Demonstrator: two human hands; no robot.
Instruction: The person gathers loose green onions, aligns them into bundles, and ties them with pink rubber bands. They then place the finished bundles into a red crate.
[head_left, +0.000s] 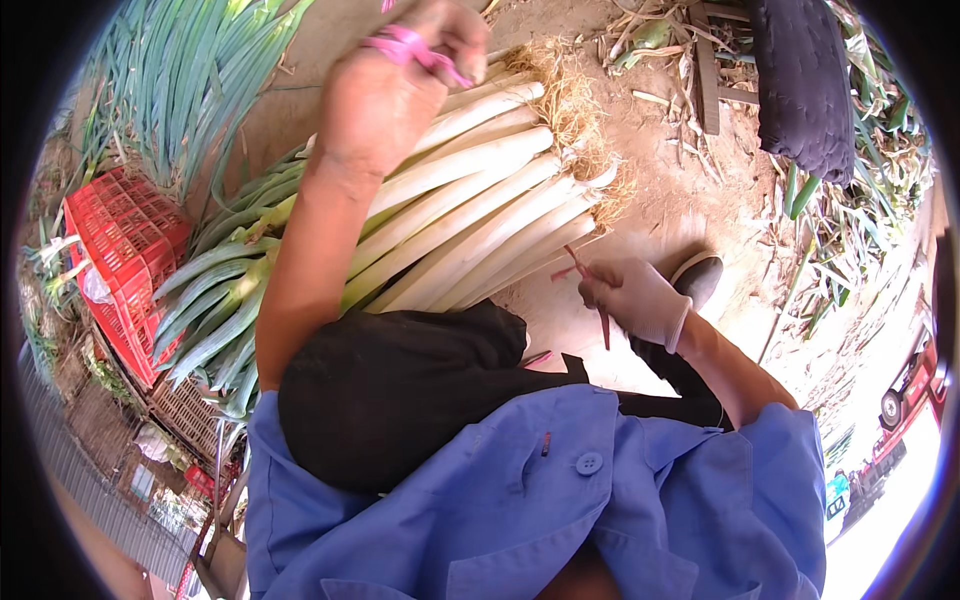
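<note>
A thick bundle of leeks (480, 187) lies across the ground before me, white shanks and hairy roots (589, 127) to the right, green leaves (217, 315) to the left. Bare and slightly blurred, my left hand (405, 82) is raised above the far side of the shanks. Pink twine (405, 45) is looped around it, and its fingers are curled on the twine. My right hand (634, 300) wears a whitish glove and grips a reddish strip (604, 326) just beside the near root ends. How the strip runs under or around the bundle is hidden.
More leeks (180, 82) are piled at the upper left, near a red plastic crate (127, 255). My black-trousered knee (390, 390) touches the near side of the bundle. Dark padded material (802, 82), a wooden piece (705, 75) and leaf scraps (832, 255) lie to the right.
</note>
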